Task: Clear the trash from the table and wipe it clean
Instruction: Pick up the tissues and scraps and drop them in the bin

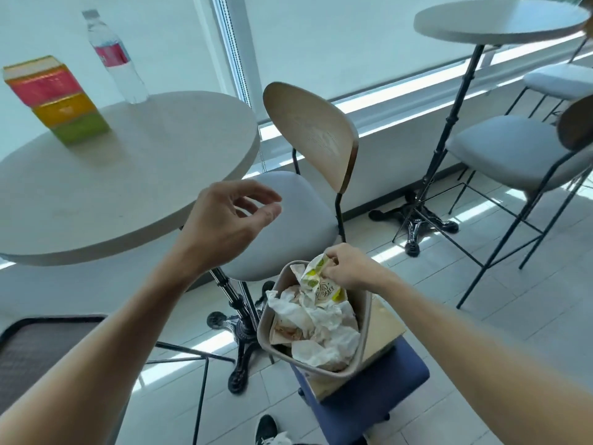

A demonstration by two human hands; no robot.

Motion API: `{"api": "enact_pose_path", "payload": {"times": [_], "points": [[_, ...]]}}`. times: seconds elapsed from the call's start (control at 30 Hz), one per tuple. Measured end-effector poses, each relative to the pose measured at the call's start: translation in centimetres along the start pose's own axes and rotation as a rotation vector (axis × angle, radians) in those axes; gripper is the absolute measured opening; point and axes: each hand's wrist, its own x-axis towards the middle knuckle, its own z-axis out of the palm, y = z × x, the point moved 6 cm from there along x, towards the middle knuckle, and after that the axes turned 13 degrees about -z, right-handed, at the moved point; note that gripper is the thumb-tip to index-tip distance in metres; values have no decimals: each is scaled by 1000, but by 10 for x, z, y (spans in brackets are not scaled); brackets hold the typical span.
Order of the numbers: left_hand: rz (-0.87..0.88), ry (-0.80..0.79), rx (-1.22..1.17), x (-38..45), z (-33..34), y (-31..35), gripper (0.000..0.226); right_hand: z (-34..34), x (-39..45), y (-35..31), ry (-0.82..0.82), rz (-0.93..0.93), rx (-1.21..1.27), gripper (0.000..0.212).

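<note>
Right now my right hand pinches a crumpled paper cup or wrapper with green-and-yellow print at the rim of the small beige waste bin, which is already heaped with white paper scraps. My left hand hangs in the air between table edge and chair seat, fingers loosely curled around nothing. What worries me most is the bin itself: it sits tilted on a brown box that rests on a blue stool, so a firm push to stuff the wrapper down could tip it and spill the lot onto the tiles. With the heap this high, the piece may also simply roll back over the rim once I let go. On the round table I see only a stack of coloured cartons and a water bottle, both near the far edge; an eventual wipe could knock the bottle over. No cloth shows anywhere. The near-left part of the tabletop is cut off, so leftover trash there is possible. The printed item is too crushed for me to name surely, and the dark framed thing at lower left is probably a chair seat.
</note>
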Motion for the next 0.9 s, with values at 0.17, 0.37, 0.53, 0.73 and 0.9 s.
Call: {"api": "enact_pose_path", "payload": {"times": [0.17,0.37,0.53,0.73,0.9], "points": [[-56,26,9,-16,-2,-8,8,30,-6,21,-169,3,-108,23],[-84,79,25,-33,-24,-18,9,28,-1,14,-262,21,-141,44],[-88,113,24,-41,-58,-30,8,-9,12,-30,-151,-54,-124,39],[-82,159,2,-48,-107,-49,8,-43,14,-123,12,-237,56,24],[-79,189,-19,-45,-156,-72,8,-55,11,-196,175,-333,189,14]]}}
